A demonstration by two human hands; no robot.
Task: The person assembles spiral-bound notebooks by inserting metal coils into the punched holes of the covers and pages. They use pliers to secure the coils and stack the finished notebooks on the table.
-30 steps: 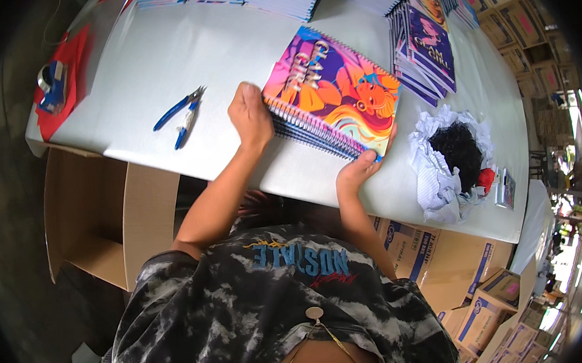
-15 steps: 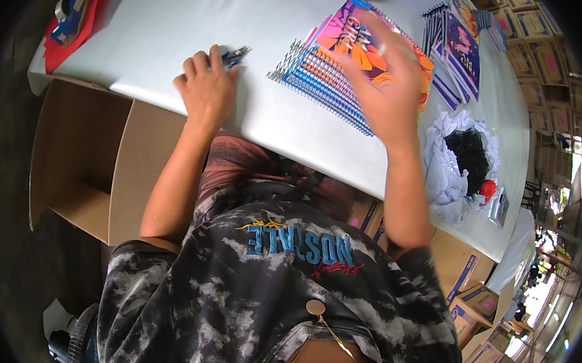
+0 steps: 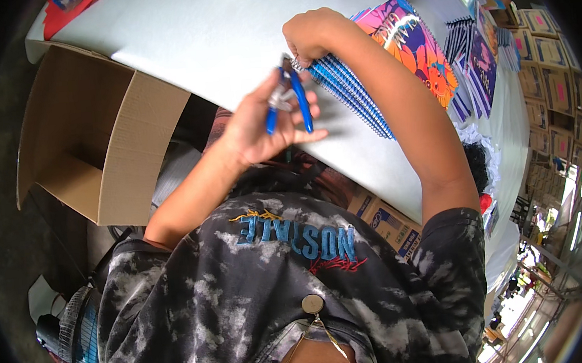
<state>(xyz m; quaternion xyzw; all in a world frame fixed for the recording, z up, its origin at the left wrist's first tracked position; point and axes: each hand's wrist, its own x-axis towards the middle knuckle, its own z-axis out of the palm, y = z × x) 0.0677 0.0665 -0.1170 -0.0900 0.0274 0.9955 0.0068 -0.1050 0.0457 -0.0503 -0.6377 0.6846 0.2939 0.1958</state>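
Note:
Blue-handled pliers (image 3: 301, 100) rest across the fingers of my left hand (image 3: 250, 130), palm up, with the handles spread and the jaws pointing away from me. The jaws are close to the coil ends of a stack of spiral notebooks (image 3: 417, 58) with bright pink, orange and purple covers. My right hand (image 3: 314, 35) bends over the near left corner of that stack. Its fingers are closed at the wire coil ends, and the fingertips are partly hidden. My right forearm crosses above the blue coils (image 3: 352, 96).
More spiral notebooks (image 3: 475, 67) lie in a fanned pile to the right, with others at the far edge. An open cardboard box (image 3: 143, 148) stands left of the white table (image 3: 193, 36). A red cloth (image 3: 67, 15) lies at the far left. Crumpled white paper with black material sits behind my right arm.
My left hand has picked the pliers up off the table, turned palm up and moved right. My right hand has swung left across the stack to the coil ends.

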